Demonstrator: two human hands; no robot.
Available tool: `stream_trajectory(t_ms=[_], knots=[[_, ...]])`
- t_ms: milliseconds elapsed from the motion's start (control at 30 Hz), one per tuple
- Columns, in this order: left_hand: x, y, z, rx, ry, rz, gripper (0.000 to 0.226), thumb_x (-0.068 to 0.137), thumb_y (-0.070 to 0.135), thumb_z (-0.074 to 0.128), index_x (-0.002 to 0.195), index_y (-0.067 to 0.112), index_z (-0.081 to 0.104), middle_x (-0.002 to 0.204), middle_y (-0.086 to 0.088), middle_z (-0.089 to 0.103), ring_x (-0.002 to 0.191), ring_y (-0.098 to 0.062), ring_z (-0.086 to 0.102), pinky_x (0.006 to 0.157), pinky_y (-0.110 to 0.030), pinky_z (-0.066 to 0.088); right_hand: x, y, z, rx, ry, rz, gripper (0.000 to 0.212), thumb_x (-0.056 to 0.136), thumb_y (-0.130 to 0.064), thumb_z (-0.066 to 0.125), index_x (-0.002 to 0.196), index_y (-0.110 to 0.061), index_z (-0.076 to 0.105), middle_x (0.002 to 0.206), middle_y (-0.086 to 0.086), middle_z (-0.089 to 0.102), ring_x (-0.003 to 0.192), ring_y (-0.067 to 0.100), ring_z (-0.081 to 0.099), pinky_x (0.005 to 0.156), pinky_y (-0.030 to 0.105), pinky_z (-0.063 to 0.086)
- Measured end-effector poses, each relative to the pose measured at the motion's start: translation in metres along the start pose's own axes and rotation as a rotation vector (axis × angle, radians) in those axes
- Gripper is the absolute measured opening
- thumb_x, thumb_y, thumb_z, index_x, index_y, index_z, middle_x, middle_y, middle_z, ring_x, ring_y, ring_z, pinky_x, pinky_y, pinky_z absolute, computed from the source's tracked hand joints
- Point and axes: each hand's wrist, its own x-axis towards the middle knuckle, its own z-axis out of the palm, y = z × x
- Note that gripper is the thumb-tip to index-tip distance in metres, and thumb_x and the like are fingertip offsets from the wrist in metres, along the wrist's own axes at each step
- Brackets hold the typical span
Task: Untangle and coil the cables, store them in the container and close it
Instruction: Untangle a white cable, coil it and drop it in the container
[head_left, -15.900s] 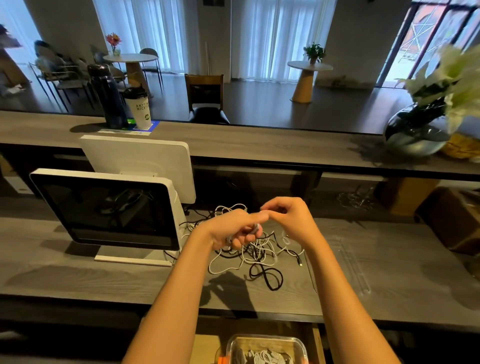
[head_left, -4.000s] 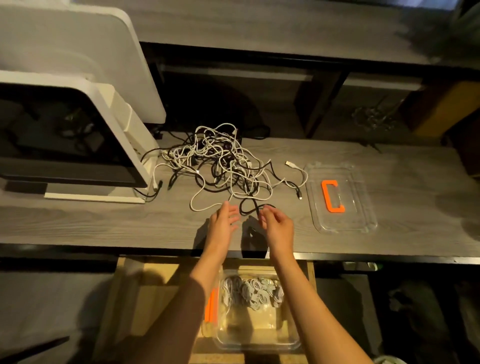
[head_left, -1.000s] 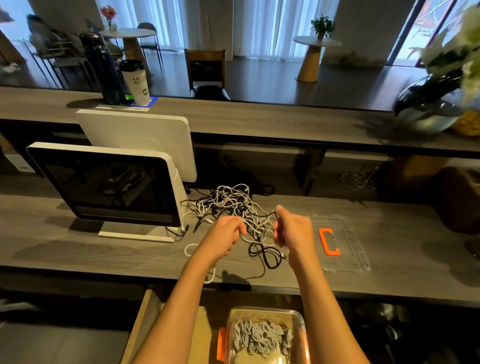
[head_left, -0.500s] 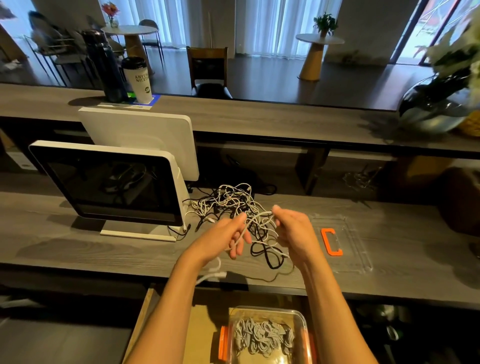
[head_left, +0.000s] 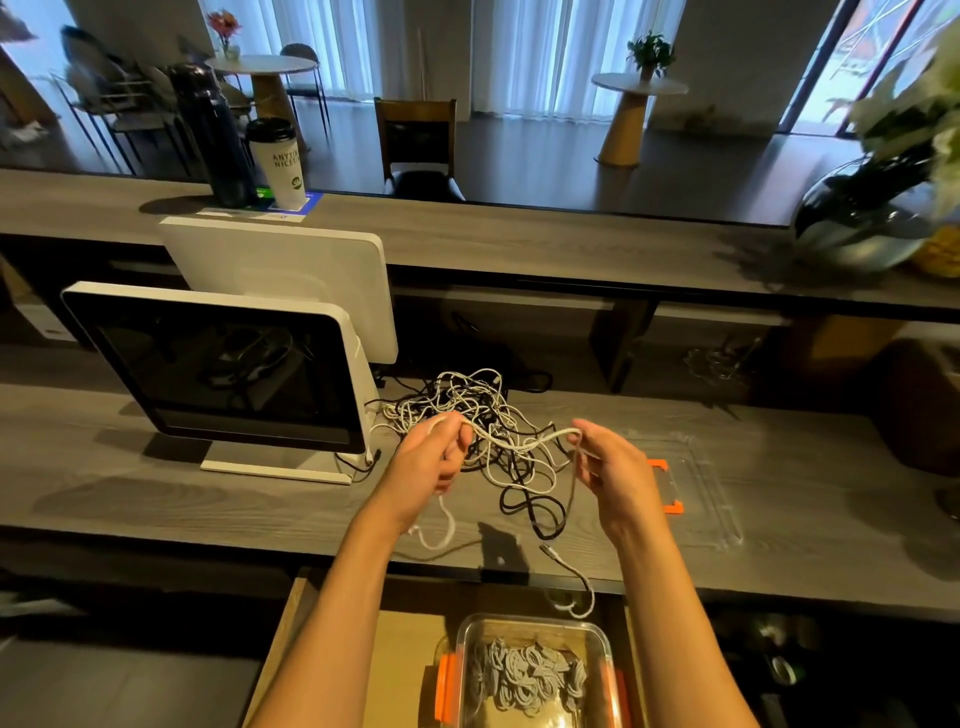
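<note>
A tangle of white and black cables (head_left: 483, 415) lies on the grey wooden desk (head_left: 156, 499) beside a monitor. My left hand (head_left: 428, 462) and my right hand (head_left: 610, 467) each pinch one white cable (head_left: 524, 441), which stretches between them above the pile. The cable's free end (head_left: 571, 577) hangs down over the desk's front edge. Below, a clear container (head_left: 524, 670) with orange clips sits in an open drawer and holds coiled grey-white cables. Its clear lid (head_left: 696, 493) with an orange clip lies on the desk to the right.
A white-framed monitor (head_left: 218, 374) stands left of the pile, a second screen (head_left: 280, 270) behind it. The raised counter behind holds a dark bottle (head_left: 213, 135), a paper cup (head_left: 278, 163) and a glass vase with flowers (head_left: 872, 213).
My hands have drawn apart, stretching the white cable between them. Its loose end now dangles over the desk edge toward the container.
</note>
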Motion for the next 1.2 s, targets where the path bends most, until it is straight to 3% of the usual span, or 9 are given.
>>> stream_trajectory(t_ms=[100, 200, 300, 400, 567, 733, 867, 1033, 1200], knots=[[0.0, 0.007, 0.008, 0.115, -0.059, -0.022, 0.038, 0.108, 0.035, 0.029, 0.088, 0.014, 0.054, 0.053, 0.01, 0.029, 0.047, -0.009, 0.02, 0.043, -0.02, 0.019, -0.003, -0.006, 0.005, -0.002, 0.038, -0.116, 0.021, 0.099, -0.025, 0.056, 0.107, -0.017, 0.073, 0.103, -0.001, 0.074, 0.098, 0.013, 0.066, 0.08, 0.022, 0.048], [-0.002, 0.016, 0.018, 0.133, -0.156, -0.066, 0.039, 0.107, 0.03, 0.032, 0.081, 0.017, 0.057, 0.052, 0.007, 0.031, 0.046, -0.01, 0.021, 0.043, -0.022, 0.019, -0.01, -0.009, 0.018, -0.16, -0.136, -0.252, 0.029, 0.104, -0.028, 0.045, 0.112, -0.02, 0.071, 0.107, -0.002, 0.074, 0.102, 0.009, 0.068, 0.083, 0.017, 0.05], [-0.002, 0.024, 0.029, 0.273, -0.077, -0.064, 0.033, 0.103, 0.03, 0.043, 0.075, 0.02, 0.059, 0.051, 0.012, 0.04, 0.045, -0.007, 0.03, 0.045, -0.023, 0.025, -0.022, -0.004, 0.033, -0.195, -0.311, -0.186, 0.039, 0.106, -0.033, 0.037, 0.105, -0.018, 0.072, 0.095, 0.008, 0.077, 0.094, 0.02, 0.072, 0.085, 0.028, 0.055], [0.003, 0.022, 0.033, 0.396, 0.11, -0.04, 0.03, 0.099, 0.023, 0.045, 0.072, 0.016, 0.057, 0.051, 0.012, 0.041, 0.044, -0.005, 0.033, 0.05, -0.027, 0.029, -0.028, 0.001, 0.038, -0.201, -0.409, -0.054, 0.053, 0.106, -0.041, 0.035, 0.097, -0.002, 0.07, 0.068, 0.01, 0.066, 0.07, 0.026, 0.068, 0.072, 0.029, 0.057], [0.004, 0.016, 0.025, 0.17, 0.067, -0.183, 0.037, 0.104, 0.035, 0.041, 0.08, 0.013, 0.059, 0.053, 0.003, 0.042, 0.044, -0.009, 0.035, 0.045, -0.023, 0.027, -0.026, -0.004, 0.028, -0.192, -0.463, -0.085, 0.037, 0.102, -0.031, 0.05, 0.068, -0.016, 0.052, 0.057, -0.005, 0.029, 0.053, 0.012, 0.024, 0.05, 0.026, 0.02], [-0.007, 0.012, 0.02, 0.14, -0.352, -0.214, 0.059, 0.094, 0.062, 0.04, 0.101, 0.01, 0.067, 0.067, 0.002, 0.058, 0.054, -0.011, 0.048, 0.055, -0.022, 0.045, -0.021, -0.013, 0.022, 0.097, -0.124, -0.218, 0.034, 0.102, -0.025, 0.051, 0.069, -0.018, 0.054, 0.053, -0.008, 0.031, 0.046, 0.007, 0.026, 0.044, 0.021, 0.02], [-0.012, 0.012, 0.021, 0.207, -0.49, -0.189, 0.046, 0.092, 0.063, 0.045, 0.095, 0.024, 0.07, 0.06, 0.008, 0.046, 0.052, -0.01, 0.033, 0.047, -0.017, 0.029, -0.012, -0.012, 0.014, 0.22, 0.188, -0.183, 0.034, 0.103, -0.027, 0.049, 0.071, -0.018, 0.056, 0.053, -0.007, 0.033, 0.046, 0.008, 0.031, 0.044, 0.022, 0.027], [-0.007, 0.012, 0.008, 0.149, -0.21, -0.061, 0.029, 0.098, 0.035, 0.055, 0.075, 0.027, 0.069, 0.052, 0.01, 0.04, 0.046, -0.009, 0.029, 0.044, -0.02, 0.025, -0.003, 0.001, 0.001, 0.178, 0.364, -0.114, 0.033, 0.103, -0.028, 0.05, 0.074, -0.014, 0.059, 0.059, -0.001, 0.033, 0.052, 0.013, 0.031, 0.048, 0.028, 0.026], [-0.003, -0.001, -0.007, 0.442, 0.181, 0.071, 0.03, 0.097, 0.032, 0.06, 0.074, 0.016, 0.072, 0.042, 0.014, 0.045, 0.042, -0.001, 0.038, 0.053, -0.025, 0.032, -0.008, 0.007, 0.002, 0.108, 0.356, -0.107, 0.029, 0.102, -0.028, 0.052, 0.083, -0.011, 0.065, 0.057, -0.001, 0.031, 0.049, 0.011, 0.029, 0.047, 0.027, 0.024]])
